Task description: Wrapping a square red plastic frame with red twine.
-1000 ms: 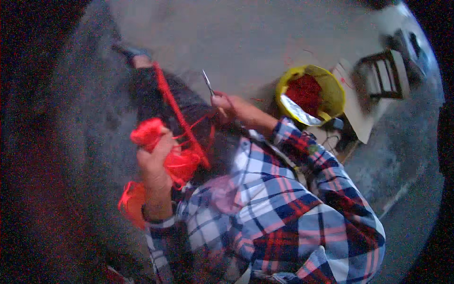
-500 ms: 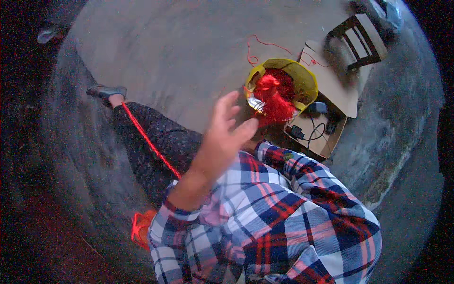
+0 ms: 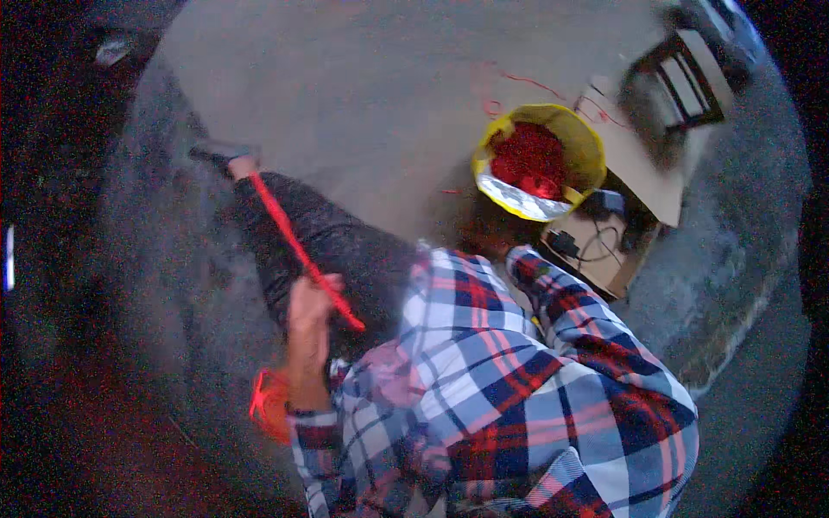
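Observation:
A taut red cord [image 3: 289,229] runs from my outstretched foot [image 3: 244,167] back along my dark trouser leg [image 3: 345,211]. My left hand [image 3: 309,309], smeared by motion, is closed at the cord, near its lower part. A yellow-rimmed bucket [image 3: 591,147] stands ahead to the right with a tangled mass of red thread [image 3: 527,160] inside. My right hand [image 3: 492,240] is low beside the bucket, in shadow; its fingers are hidden.
An opened cardboard box [image 3: 643,186] with black cables and a plug [image 3: 566,243] lies right of the bucket. Loose red thread [image 3: 531,82] trails on the floor behind it. A dark-framed stool or chair [image 3: 691,82] stands far right. An orange-red object [image 3: 269,406] lies by my left forearm.
My left hand has dropped from in front of the bucket, back and left onto the cord. The red thread sits lower in the bucket. The whole view has shifted slightly.

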`<move>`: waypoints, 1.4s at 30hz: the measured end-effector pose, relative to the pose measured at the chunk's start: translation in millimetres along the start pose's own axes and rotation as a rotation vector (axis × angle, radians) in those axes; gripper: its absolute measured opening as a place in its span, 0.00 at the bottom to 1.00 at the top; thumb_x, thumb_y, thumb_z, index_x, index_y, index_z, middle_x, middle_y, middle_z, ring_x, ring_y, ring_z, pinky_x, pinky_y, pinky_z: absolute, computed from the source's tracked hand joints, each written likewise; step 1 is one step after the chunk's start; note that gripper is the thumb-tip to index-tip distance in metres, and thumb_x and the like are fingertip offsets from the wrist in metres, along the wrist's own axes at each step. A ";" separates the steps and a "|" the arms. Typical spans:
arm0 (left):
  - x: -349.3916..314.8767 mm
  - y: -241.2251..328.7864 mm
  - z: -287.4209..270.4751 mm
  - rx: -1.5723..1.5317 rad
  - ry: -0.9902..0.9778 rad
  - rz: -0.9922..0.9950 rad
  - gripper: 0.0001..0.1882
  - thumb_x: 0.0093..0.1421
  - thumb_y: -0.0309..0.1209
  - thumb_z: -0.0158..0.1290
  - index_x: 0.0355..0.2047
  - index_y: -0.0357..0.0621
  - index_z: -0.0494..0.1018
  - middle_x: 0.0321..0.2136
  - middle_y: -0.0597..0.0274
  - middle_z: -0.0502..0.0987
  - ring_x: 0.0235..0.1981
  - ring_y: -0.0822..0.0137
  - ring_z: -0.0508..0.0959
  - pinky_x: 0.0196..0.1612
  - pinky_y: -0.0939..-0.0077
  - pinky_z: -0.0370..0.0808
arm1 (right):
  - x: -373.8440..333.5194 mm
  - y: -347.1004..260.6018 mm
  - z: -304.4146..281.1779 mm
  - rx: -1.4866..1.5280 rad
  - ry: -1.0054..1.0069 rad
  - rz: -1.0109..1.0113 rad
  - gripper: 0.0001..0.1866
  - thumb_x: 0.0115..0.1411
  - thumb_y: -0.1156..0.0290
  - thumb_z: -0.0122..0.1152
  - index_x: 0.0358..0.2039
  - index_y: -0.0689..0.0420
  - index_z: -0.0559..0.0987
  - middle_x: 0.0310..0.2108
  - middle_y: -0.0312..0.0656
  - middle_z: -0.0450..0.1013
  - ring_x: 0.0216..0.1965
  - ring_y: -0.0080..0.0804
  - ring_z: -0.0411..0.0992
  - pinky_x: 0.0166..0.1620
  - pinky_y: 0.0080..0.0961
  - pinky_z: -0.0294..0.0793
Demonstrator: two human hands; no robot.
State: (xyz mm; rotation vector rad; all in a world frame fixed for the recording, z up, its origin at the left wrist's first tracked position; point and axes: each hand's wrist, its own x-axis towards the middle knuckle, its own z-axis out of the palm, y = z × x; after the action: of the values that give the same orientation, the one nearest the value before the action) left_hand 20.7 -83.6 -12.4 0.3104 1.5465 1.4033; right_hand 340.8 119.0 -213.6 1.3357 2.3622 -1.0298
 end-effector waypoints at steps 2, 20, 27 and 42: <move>11.7 -14.9 16.7 0.102 0.006 -0.006 0.30 0.56 0.31 0.54 0.57 0.34 0.59 0.46 0.53 0.72 0.51 0.62 0.70 0.58 0.70 0.60 | 47.2 45.6 57.4 -0.028 -0.023 0.020 0.16 0.60 0.58 0.48 0.33 0.56 0.79 0.30 0.46 0.76 0.30 0.38 0.74 0.34 0.37 0.72; 22.1 7.5 112.1 0.733 0.156 0.468 0.36 0.35 0.46 0.72 0.38 0.40 0.66 0.26 0.65 0.69 0.28 0.71 0.70 0.32 0.71 0.70 | 145.9 105.5 104.8 0.727 -0.246 -0.304 0.13 0.63 0.62 0.48 0.39 0.56 0.76 0.32 0.41 0.75 0.32 0.31 0.71 0.37 0.28 0.72; 2.5 23.2 103.8 1.134 0.372 0.426 0.40 0.36 0.49 0.70 0.42 0.36 0.65 0.32 0.45 0.75 0.35 0.48 0.77 0.37 0.59 0.73 | 80.4 -113.0 -51.8 1.557 -0.414 -0.326 0.12 0.62 0.63 0.52 0.37 0.60 0.73 0.29 0.38 0.73 0.28 0.23 0.71 0.29 0.21 0.69; -52.1 12.0 48.7 1.178 0.467 0.191 0.38 0.40 0.47 0.68 0.42 0.35 0.64 0.36 0.38 0.74 0.39 0.40 0.75 0.40 0.53 0.73 | 4.4 -254.3 -69.8 1.021 -0.465 -0.614 0.06 0.59 0.69 0.58 0.32 0.58 0.76 0.27 0.31 0.73 0.28 0.19 0.70 0.33 0.19 0.70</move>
State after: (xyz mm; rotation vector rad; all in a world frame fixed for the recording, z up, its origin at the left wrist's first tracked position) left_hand 78.8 -88.4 30.5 0.8809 2.6807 0.5365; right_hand 138.2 84.2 -48.3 0.3744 1.8976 -2.5959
